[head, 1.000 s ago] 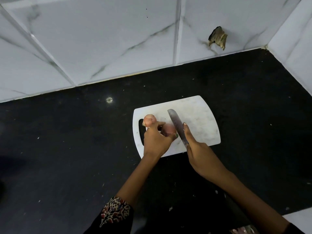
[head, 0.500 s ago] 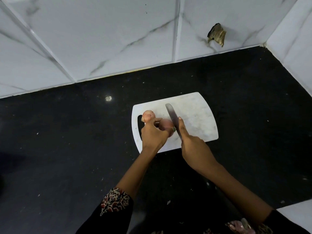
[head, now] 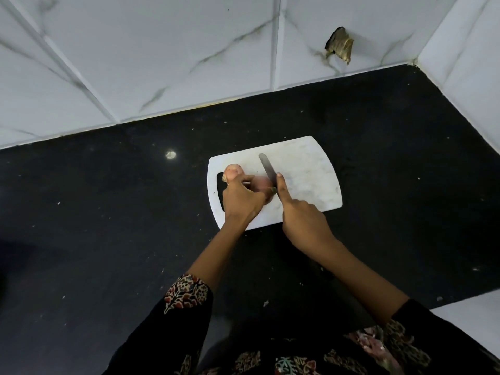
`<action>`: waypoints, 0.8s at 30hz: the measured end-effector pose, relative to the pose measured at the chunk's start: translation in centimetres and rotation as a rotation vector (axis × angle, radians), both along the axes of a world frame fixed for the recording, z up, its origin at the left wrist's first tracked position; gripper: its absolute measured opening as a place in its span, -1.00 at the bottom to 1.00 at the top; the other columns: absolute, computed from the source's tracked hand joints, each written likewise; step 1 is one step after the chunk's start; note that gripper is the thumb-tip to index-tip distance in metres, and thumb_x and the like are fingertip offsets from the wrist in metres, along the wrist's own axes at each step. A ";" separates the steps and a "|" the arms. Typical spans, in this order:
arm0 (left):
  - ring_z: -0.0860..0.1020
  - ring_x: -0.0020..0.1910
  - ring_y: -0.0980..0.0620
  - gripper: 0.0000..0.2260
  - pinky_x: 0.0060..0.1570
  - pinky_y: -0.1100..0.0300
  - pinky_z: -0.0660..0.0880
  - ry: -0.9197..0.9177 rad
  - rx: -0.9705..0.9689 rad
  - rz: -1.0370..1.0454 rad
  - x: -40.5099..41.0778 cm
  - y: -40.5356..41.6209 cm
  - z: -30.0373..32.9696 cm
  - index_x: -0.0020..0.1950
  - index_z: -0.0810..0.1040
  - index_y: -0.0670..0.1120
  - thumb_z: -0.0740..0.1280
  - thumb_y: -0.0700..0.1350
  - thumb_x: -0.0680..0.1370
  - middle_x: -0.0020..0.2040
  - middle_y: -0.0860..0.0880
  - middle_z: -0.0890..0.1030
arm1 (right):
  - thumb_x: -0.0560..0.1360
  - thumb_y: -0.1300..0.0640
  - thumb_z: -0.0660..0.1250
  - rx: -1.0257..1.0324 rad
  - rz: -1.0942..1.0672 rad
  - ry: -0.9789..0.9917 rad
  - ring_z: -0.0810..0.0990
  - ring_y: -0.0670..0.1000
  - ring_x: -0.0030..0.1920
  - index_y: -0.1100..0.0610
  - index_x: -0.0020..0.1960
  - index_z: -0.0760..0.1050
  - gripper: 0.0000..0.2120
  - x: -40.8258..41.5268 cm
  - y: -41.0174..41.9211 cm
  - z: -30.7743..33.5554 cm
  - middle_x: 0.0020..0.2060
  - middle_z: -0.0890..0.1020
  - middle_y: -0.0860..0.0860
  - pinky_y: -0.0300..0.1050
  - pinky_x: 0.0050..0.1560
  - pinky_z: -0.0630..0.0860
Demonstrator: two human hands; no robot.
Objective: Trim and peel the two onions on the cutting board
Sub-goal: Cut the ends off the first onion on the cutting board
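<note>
A white cutting board (head: 305, 169) lies on the black counter. Two pinkish onions sit at its left end: one onion (head: 232, 170) near the handle slot, and a second onion (head: 260, 183) to its right. My left hand (head: 242, 197) grips the second onion, fingers curled over it. My right hand (head: 301, 220) holds a knife (head: 267, 169), the index finger stretched along the blade's back. The blade lies right against the held onion's right end, tip pointing away from me.
The black counter (head: 108, 239) is speckled with small crumbs. White marble-patterned tiled walls (head: 162, 50) stand behind and at right. A broken hole (head: 339, 48) shows in the back wall tile. A white surface (head: 473, 320) begins at lower right.
The knife and my right hand have shifted a little left toward the held onion. My left hand keeps its grip on that onion.
</note>
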State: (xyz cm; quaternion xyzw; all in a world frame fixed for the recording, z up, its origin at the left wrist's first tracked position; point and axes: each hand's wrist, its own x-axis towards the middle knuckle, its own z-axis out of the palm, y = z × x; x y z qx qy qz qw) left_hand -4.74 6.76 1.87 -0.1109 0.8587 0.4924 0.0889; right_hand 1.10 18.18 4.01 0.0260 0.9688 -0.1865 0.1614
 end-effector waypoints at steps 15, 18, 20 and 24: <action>0.52 -0.06 0.10 -0.56 -0.03 0.27 0.45 0.053 -0.032 -0.024 0.0 0.1 -0.6 0.21 0.56 -0.15 0.51 -0.08 0.37 0.07 -0.05 0.62 | 0.58 0.26 0.11 0.031 -0.020 0.022 0.47 0.03 -0.22 0.02 0.52 -0.36 -0.25 0.5 -0.2 -0.6 -0.13 0.52 0.09 -0.05 -0.24 0.39; 0.53 -0.04 0.09 -0.54 0.00 0.24 0.48 0.054 -0.033 -0.017 0.1 0.3 -0.5 0.21 0.54 -0.13 0.53 -0.06 0.36 0.06 -0.03 0.62 | 0.56 0.27 0.11 0.031 -0.050 0.030 0.49 0.03 -0.25 0.00 0.51 -0.38 -0.23 2.0 -0.3 -1.1 -0.18 0.51 0.07 -0.05 -0.26 0.41; 0.55 -0.03 0.07 -0.55 0.02 0.22 0.50 0.067 -0.028 -0.019 0.2 0.4 -0.6 0.21 0.54 -0.14 0.53 -0.06 0.37 0.06 -0.04 0.62 | 0.56 0.27 0.11 0.034 -0.058 0.026 0.48 0.03 -0.25 0.02 0.52 -0.37 -0.23 1.3 -0.4 -1.3 -0.18 0.52 0.09 -0.04 -0.26 0.42; 0.51 -0.08 0.12 -0.57 -0.02 0.26 0.45 0.088 -0.027 -0.012 0.6 0.3 -0.6 0.22 0.53 -0.15 0.51 -0.08 0.40 0.07 -0.05 0.62 | 0.58 0.24 0.11 0.007 -0.038 0.056 0.54 0.06 -0.20 0.03 0.52 -0.35 -0.26 -0.5 -0.6 -1.6 -0.11 0.57 0.13 0.00 -0.20 0.49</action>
